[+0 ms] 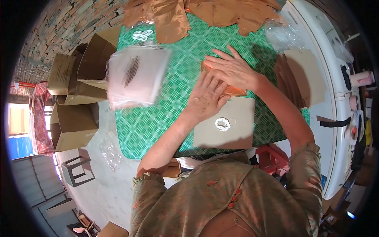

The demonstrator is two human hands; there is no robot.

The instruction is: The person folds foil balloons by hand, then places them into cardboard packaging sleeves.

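Both my hands lie on a folded orange-brown piece in clear plastic (235, 91) on the green checked tablecloth. My left hand (206, 94) rests on its near left side, palm down, fingers stretched out. Across its upper part lies my right hand (233, 70), fingers spread, partly over the left fingertips. Much of the piece is hidden under the hands. Just below it is a beige card sheet (201, 134), with a white looped string or tag (222, 124) on it.
A stack of clear plastic bags (138, 75) lies at the left. Brown garments (171, 19) cover the far edge, beside white loops (142, 35). More card and brown pieces (314, 79) sit at the right. Open cardboard boxes (75, 124) and a grey stool (77, 168) stand left.
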